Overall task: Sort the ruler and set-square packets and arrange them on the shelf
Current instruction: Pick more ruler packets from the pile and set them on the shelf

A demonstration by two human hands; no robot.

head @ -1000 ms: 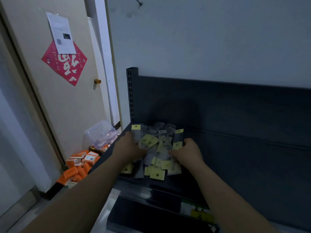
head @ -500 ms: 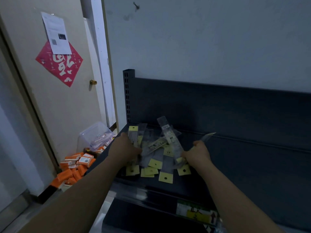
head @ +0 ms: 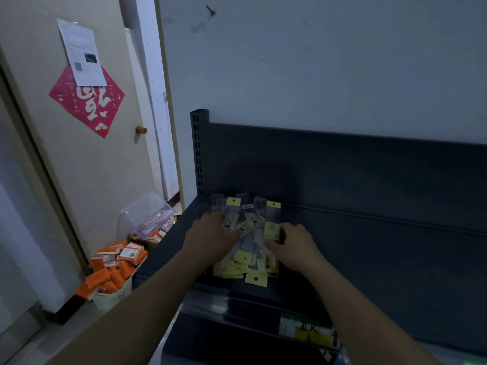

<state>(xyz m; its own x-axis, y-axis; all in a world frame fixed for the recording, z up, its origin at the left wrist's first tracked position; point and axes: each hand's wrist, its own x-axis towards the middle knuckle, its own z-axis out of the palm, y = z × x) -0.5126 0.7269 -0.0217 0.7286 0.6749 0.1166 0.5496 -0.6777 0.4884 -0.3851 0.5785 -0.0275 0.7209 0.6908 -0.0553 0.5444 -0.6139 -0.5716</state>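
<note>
Our left hand (head: 210, 233) rests on the left edge of the packets (head: 245, 259), its fingertips buried among them, so we cannot tell whether it pinches any. Our right hand (head: 296, 242) meets the heap from the right, with fingers and thumb curled round a yellow-headed packet at that edge. We see the packets lying in a loose, overlapping heap at the left end of the dark shelf (head: 369, 246), near its front lip. Left of the shelf, on the floor, orange boxes (head: 116, 270) fill a pale basket (head: 113, 299), with a clear tub (head: 147, 214) just beyond.
</note>
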